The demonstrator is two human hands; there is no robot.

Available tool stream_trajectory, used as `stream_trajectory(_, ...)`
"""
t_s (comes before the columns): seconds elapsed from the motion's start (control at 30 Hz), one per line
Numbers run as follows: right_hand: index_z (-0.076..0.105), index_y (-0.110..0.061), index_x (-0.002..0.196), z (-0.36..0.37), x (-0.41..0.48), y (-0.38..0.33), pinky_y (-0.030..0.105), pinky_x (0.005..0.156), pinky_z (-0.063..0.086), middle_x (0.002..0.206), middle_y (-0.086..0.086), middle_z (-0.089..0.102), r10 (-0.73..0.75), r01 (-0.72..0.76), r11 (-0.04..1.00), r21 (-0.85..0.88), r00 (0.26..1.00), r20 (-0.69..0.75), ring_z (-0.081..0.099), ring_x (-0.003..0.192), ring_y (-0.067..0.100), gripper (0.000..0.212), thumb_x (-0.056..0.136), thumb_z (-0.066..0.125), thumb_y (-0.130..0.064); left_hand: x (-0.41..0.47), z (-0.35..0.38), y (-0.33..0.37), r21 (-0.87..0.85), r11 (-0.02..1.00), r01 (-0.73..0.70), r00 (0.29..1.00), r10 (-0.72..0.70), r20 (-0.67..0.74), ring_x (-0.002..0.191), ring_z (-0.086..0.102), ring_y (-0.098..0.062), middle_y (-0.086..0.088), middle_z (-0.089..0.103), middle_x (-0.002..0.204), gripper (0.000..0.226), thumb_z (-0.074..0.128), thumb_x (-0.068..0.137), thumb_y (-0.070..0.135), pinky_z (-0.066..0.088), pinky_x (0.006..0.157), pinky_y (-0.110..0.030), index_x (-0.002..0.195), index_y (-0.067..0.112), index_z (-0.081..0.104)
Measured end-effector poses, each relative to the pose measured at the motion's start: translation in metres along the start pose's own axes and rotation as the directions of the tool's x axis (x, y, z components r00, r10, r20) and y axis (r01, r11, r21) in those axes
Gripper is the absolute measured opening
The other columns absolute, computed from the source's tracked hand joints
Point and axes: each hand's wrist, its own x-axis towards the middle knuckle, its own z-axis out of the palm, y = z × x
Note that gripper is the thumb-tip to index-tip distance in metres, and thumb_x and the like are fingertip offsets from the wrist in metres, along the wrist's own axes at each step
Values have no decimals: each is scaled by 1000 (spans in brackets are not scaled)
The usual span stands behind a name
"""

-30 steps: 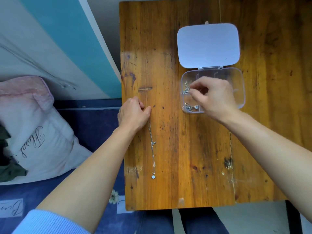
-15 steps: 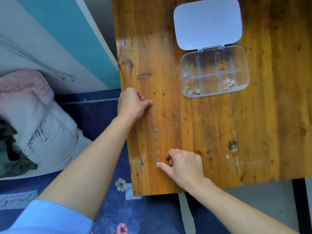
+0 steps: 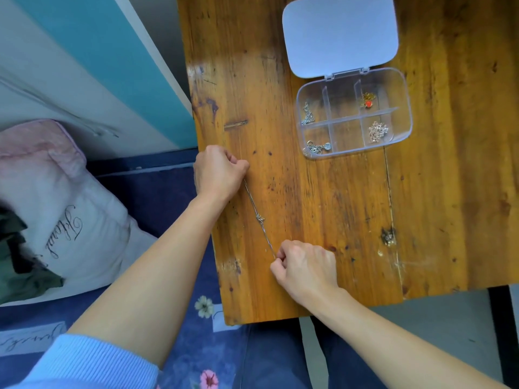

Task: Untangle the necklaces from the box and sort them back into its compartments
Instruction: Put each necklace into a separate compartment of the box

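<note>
**Necklace being held at both ends, box lying open**

The left hand (image 3: pixel 217 172) is curling into a loose fist near the left edge of the wooden table (image 3: pixel 323 214), and its thumb and forefinger are pinching the far end of a thin silver necklace (image 3: pixel 259 219). The right hand (image 3: pixel 306 265), nearer the person, is pinching the other end, with its remaining fingers tucked in. The chain is running straight and slantwise between the two hands, with a small silver lump sitting about halfway along. Whether the chain is resting on the wood or hanging just above it cannot be told.

Well apart from both hands, on the far right part of the table, the clear plastic box (image 3: pixel 346 136) is lying open, and its white lid (image 3: pixel 339 35) is folding back flat behind it. A silver chain (image 3: pixel 307 115) is sitting in the far left compartment, a gold chain with a red pendant (image 3: pixel 368 101) in the far right one, a silver piece with a round charm (image 3: pixel 318 148) in the near left one, and a pinkish chain (image 3: pixel 377 131) in the near right one.

A pale blue sleeve (image 3: pixel 92 363) is bunching up on the left arm. A pink pillow (image 3: pixel 56 206) is lying on dark blue flowered bedding (image 3: pixel 224 360) beside the table.
</note>
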Motion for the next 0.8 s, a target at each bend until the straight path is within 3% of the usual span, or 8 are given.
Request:
stream_trajectory(0.13, 64, -23, 79, 2, -2, 1, 25, 52, 40, 71, -8, 66, -72, 72, 997, -29, 997, -25, 63, 64, 16, 26, 85, 61, -48, 1, 1, -2, -44, 999, 26, 1000, -27, -10, 66, 63, -17, -2, 65, 63, 14, 68, 74, 22, 51, 60, -28, 65, 11, 67)
stream_trajectory(0.27, 63, -23, 80, 2, -3, 3, 25, 54, 38, 75, -8, 67, -82, 82, 995, 59, 997, -13, 63, 66, 15, 19, 90, 58, -39, -3, -4, -6, -270, 958, 102, 995, -104, 8, 65, 68, -18, -5, 68, 64, 14, 68, 74, 22, 56, 63, -32, 66, 10, 68)
stream_trajectory(0.33, 62, -23, 81, 1, -4, 6, 26, 54, 41, 74, -8, 65, -55, 55, 995, 81, 998, -11, 62, 66, 15, 17, 90, 56, -35, -7, -5, -10, -422, 890, 171, 985, -158, 66, 68, 72, -20, -8, 72, 70, 9, 67, 75, 16, 61, 64, -34, 71, 8, 68)
stream_trajectory(0.5, 60, -23, 74, -15, -6, 29, 25, 52, 42, 73, -11, 61, -1, 22, 978, 208, 995, -99, 56, 61, 9, 13, 85, 64, -28, -13, -9, -9, -698, 665, 267, 963, -205, 173, 65, 71, -21, -5, 69, 66, 6, 65, 80, 1, 56, 55, -24, 83, 5, 65)
stream_trajectory(0.63, 63, -22, 69, -38, -2, 61, 28, 55, 49, 66, -11, 65, 130, -65, 882, 466, 985, -110, 59, 60, 7, 11, 77, 71, -21, -15, -13, 20, -779, 570, 262, 965, -126, 232, 74, 73, -24, -7, 73, 73, 21, 72, 79, -2, 58, 62, -26, 94, 9, 63)
stream_trajectory(0.73, 64, -25, 68, -56, 2, 93, 18, 55, 46, 62, -11, 64, 261, -125, 790, 600, 954, -145, 59, 60, 5, 15, 73, 73, -14, -19, -8, 61, -783, 589, 198, 973, -20, 231, 69, 71, -21, -9, 70, 75, 19, 74, 76, -5, 57, 60, -26, 88, 7, 66)
stream_trajectory(0.8, 67, -22, 74, -69, 5, 117, 19, 60, 48, 66, -9, 65, 332, -131, 725, 676, 926, -177, 57, 62, 6, 17, 73, 71, -6, -22, 2, 94, -779, 607, 160, 970, 48, 237, 65, 68, -18, -10, 68, 76, 17, 73, 75, -8, 53, 57, -25, 83, 7, 67)
